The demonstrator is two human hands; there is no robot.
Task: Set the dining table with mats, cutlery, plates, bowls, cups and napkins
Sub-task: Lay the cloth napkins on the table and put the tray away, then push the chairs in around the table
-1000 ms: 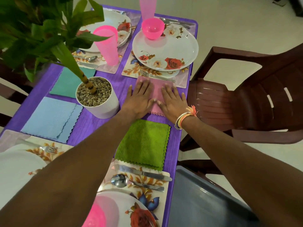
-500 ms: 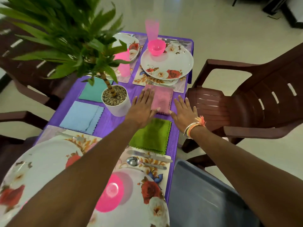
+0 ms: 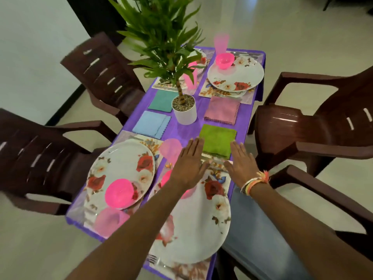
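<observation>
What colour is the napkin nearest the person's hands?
The napkin is bright green; the head view, the only one, shows it clearly.

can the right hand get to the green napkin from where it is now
Probably yes: the right hand is open, fingertips beside the right edge of the green napkin, and nothing lies between them.

Purple table (image 3: 187,131); green napkin (image 3: 218,141); pink napkin (image 3: 222,110); rose-patterned white plate (image 3: 235,75); pink bowl (image 3: 224,60).

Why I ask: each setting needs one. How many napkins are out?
4: teal napkin and blue napkin left of the pot, pink napkin right of it, green napkin nearest.
</observation>
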